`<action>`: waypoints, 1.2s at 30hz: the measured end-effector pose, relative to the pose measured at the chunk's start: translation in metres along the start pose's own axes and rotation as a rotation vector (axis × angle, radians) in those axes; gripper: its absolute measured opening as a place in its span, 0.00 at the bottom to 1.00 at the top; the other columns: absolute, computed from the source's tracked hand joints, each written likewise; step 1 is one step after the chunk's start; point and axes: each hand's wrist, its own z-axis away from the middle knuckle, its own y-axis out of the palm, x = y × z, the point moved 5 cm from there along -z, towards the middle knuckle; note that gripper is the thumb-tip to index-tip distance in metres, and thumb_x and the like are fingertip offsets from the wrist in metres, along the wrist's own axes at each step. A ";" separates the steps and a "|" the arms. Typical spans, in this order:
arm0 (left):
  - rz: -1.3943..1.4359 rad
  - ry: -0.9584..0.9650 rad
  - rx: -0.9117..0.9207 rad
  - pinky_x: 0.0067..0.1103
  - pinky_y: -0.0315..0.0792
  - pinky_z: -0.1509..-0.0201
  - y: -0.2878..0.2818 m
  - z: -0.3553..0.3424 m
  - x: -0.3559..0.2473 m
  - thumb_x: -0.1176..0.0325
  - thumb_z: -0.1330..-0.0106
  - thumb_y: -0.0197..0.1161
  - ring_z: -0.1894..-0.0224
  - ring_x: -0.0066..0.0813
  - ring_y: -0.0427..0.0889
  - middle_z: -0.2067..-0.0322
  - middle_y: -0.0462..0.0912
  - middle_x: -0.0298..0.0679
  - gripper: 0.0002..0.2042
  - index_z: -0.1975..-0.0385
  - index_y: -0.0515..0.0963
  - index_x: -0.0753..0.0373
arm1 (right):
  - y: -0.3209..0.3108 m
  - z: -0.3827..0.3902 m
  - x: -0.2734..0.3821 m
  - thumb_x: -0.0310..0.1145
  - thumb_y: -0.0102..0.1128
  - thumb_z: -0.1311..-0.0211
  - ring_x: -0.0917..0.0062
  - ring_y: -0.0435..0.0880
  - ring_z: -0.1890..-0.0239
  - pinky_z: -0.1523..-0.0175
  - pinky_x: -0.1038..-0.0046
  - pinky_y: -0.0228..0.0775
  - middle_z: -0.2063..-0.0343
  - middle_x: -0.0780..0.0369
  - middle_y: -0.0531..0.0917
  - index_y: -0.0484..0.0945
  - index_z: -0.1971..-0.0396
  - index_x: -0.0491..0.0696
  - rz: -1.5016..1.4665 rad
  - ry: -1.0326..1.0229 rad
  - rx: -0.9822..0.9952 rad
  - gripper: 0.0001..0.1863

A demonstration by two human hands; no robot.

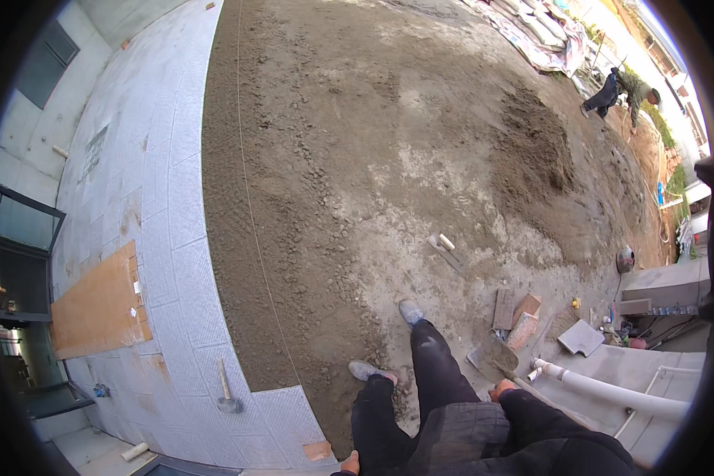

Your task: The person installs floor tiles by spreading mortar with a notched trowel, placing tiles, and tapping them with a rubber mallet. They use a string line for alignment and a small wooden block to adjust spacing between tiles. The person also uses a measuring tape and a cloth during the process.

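- Barely visible to us, a white patch (136,287) that may be a label sits on the brown sheet (94,311), too small to read; any print on the piled sacks (541,28) is equally beyond us.
- Our right-hand fingers (500,388) look loosely curled just beside the shaft of the shovel (493,355); we cannot tell whether they grip it.
- Our left-hand fingers (351,462), by our left leg, are cut off by the lower edge; we cannot tell how open they are or what they hold.
- We see the shovel to the right of our legs, its blade near some slabs (524,327), its shaft's lower end lost by our dark sleeve (543,420).
- Ahead of us lies a trowel (451,255); left, a mallet (229,403) on paving.
- We make out a distant co-worker (631,89) bending, hand details unclear.
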 end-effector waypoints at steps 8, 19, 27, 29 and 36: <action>0.138 0.246 -0.329 0.48 0.73 0.37 -0.028 -0.047 -0.144 0.50 0.23 0.49 0.41 0.62 0.80 0.47 0.85 0.60 0.26 0.56 0.87 0.67 | -0.129 -0.119 -0.004 0.49 0.68 0.39 0.54 0.86 0.41 0.35 0.59 0.78 0.47 0.47 0.88 0.89 0.51 0.42 -0.215 -0.013 -0.067 0.27; -0.091 0.492 -0.628 0.43 0.71 0.32 0.006 0.020 -0.443 0.53 0.26 0.60 0.38 0.59 0.79 0.45 0.83 0.60 0.25 0.42 0.78 0.71 | -0.303 -0.296 0.136 0.39 0.68 0.32 0.68 0.89 0.83 0.75 0.65 0.81 0.77 0.51 0.89 0.84 0.70 0.32 -1.073 -0.120 -0.113 0.20; -0.358 0.734 -0.394 0.44 0.70 0.31 0.052 -0.062 -0.552 0.62 0.33 0.69 0.37 0.57 0.77 0.42 0.80 0.56 0.24 0.41 0.77 0.70 | -0.261 -0.444 0.285 0.55 0.59 0.23 0.60 0.90 0.54 0.50 0.58 0.82 0.51 0.50 0.87 0.73 0.41 0.36 -1.731 0.101 0.312 0.33; -0.399 0.753 -0.341 0.44 0.71 0.32 0.038 -0.068 -0.555 0.65 0.35 0.71 0.38 0.58 0.78 0.42 0.80 0.56 0.23 0.42 0.77 0.69 | -0.237 -0.493 0.318 0.61 0.56 0.23 0.60 0.89 0.53 0.50 0.58 0.83 0.50 0.50 0.86 0.70 0.38 0.35 -1.887 0.236 0.365 0.39; -0.375 0.719 -0.280 0.45 0.71 0.33 0.007 -0.077 -0.589 0.68 0.32 0.68 0.37 0.59 0.78 0.41 0.81 0.56 0.20 0.42 0.79 0.68 | -0.212 -0.649 0.369 0.59 0.55 0.22 0.64 0.89 0.64 0.60 0.62 0.84 0.59 0.52 0.85 0.71 0.41 0.38 -2.335 0.204 0.134 0.35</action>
